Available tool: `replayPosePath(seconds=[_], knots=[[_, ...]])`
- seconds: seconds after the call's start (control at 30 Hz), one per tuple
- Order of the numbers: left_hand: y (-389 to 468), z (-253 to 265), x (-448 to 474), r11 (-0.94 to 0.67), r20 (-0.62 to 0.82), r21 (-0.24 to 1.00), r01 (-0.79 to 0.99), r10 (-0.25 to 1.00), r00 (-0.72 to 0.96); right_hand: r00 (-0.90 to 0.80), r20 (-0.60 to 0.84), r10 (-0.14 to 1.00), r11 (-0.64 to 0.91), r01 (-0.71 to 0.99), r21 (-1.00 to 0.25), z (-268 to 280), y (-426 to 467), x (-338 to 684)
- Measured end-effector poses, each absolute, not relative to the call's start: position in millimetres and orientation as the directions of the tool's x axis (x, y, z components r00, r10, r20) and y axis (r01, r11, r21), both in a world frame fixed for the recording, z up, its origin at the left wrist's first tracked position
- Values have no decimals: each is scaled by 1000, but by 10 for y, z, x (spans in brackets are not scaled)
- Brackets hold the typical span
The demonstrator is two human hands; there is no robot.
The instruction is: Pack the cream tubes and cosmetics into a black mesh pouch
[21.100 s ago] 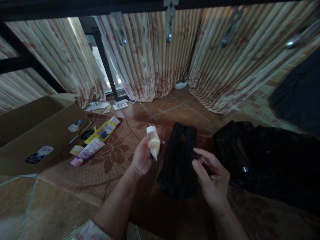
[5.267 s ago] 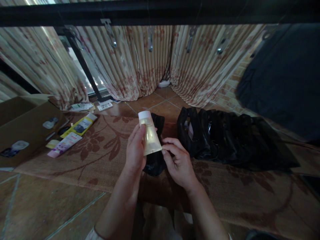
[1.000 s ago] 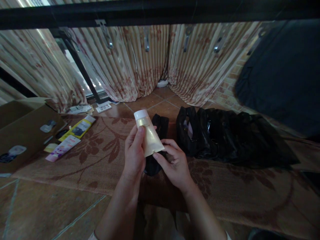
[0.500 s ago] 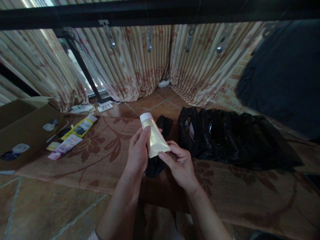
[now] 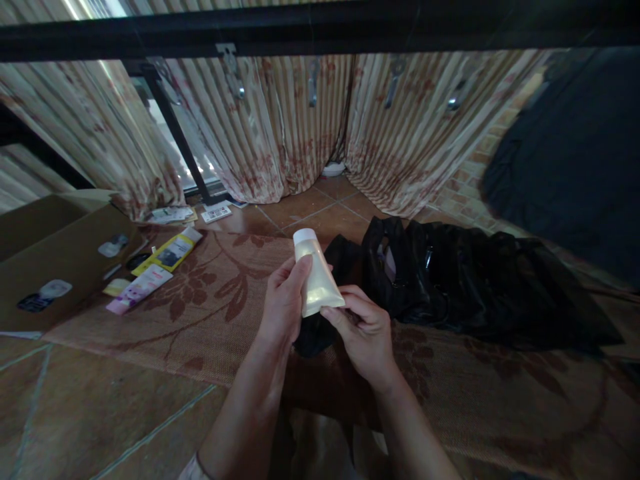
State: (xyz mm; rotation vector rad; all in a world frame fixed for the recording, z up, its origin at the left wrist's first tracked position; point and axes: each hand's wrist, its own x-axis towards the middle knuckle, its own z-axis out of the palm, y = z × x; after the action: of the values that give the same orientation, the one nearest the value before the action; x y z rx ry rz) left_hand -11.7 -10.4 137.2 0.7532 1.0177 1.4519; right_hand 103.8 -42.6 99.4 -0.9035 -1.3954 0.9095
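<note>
A pale yellow squeeze tube (image 5: 320, 283) with a white cap is held up in front of me, cap end pointing away. My left hand (image 5: 285, 300) grips its left side, the thumb lying across the front. At the flat crimped end, my right hand (image 5: 363, 330) pinches the lower right corner between thumb and fingers. Behind and below the tube lies a black cloth item (image 5: 320, 333), partly covered by my hands, so its kind is hard to make out.
To the left, a yellow tube-shaped pack (image 5: 173, 252) and a pink-and-white tube (image 5: 140, 289) lie on the patterned mat (image 5: 200, 333) beside a cardboard box (image 5: 75, 257). Several black bags (image 5: 465, 280) stand in a row at right. A dark bar with hooks (image 5: 320, 30) crosses above.
The view has shifted slightly left, so most things appear further right. The tube stands a little more upright, with both hands still holding it.
</note>
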Motion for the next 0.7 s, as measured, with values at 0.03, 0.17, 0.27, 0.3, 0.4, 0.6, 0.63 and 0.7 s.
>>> replayPosePath(seconds=[0.03, 0.17, 0.27, 0.3, 0.4, 0.6, 0.63, 0.7], knots=[[-102, 1372, -120, 29, -99, 904, -427, 985, -143, -7, 402, 916, 402, 25, -915, 994, -427, 1032], [-95, 1376, -129, 41, -114, 906, -421, 982, -148, 111, 389, 915, 384, 65, -921, 992, -436, 998], [-95, 1381, -135, 58, -129, 905, -421, 981, -142, 161, 396, 904, 388, 79, -918, 995, -448, 988], [-96, 1382, -137, 64, -133, 905, -421, 981, -138, 145, 425, 894, 414, 99, -905, 998, -451, 991], [-101, 1381, -141, 89, -154, 905, -416, 980, -125, 77, 524, 848, 509, 150, -847, 1013, -458, 1011], [-108, 1381, -120, 124, -182, 889, -440, 979, -93, 107, 583, 805, 568, 145, -810, 1001, -456, 1019], [-111, 1387, -115, 135, -190, 884, -448, 979, -80, 117, 589, 800, 572, 152, -806, 997, -456, 1014], [-119, 1402, -105, 164, -213, 873, -459, 975, -56, 133, 598, 791, 577, 167, -800, 994, -456, 1003]])
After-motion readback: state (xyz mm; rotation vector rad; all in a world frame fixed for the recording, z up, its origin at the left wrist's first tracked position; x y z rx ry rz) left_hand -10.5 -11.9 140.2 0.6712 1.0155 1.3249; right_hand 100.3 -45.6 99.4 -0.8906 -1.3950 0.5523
